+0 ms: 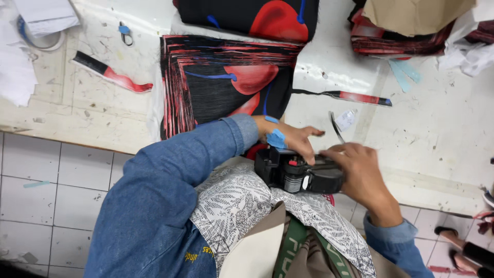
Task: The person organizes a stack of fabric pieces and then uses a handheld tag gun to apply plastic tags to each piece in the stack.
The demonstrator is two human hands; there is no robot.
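The person holds a black handheld label gun (298,172) just in front of the body, over the edge of the white worktable (422,128) and above the patterned cloth on the lap. It looks like a hard plastic tool with a boxy body, a red part on top and a round roller housing at its right end. It is judged rigid and fairly light, easy for 1 hand to carry but steadier with 2. The shell looks smooth, so a wrap around the body should hold better than a fingertip pinch, and the small red part and the roller end seem the delicate places to keep pressure off.

The left hand (290,138) comes over the top of the tool, fingers curled down onto its upper face near the red part. Blue tape or a blue sticker (277,139) sits on the back of this hand. The right hand (360,175) cups the right end, palm against the rounded housing and fingers bent round it. Both hands are closed on the tool, not spread.

Behind the hands lies a stack of black fabric pieces with red cherry prints (226,85), touching the left wrist's denim sleeve (206,149). A thin strip of black and red fabric (350,96) lies well beyond the right hand, and another strip (110,73) lies far left.
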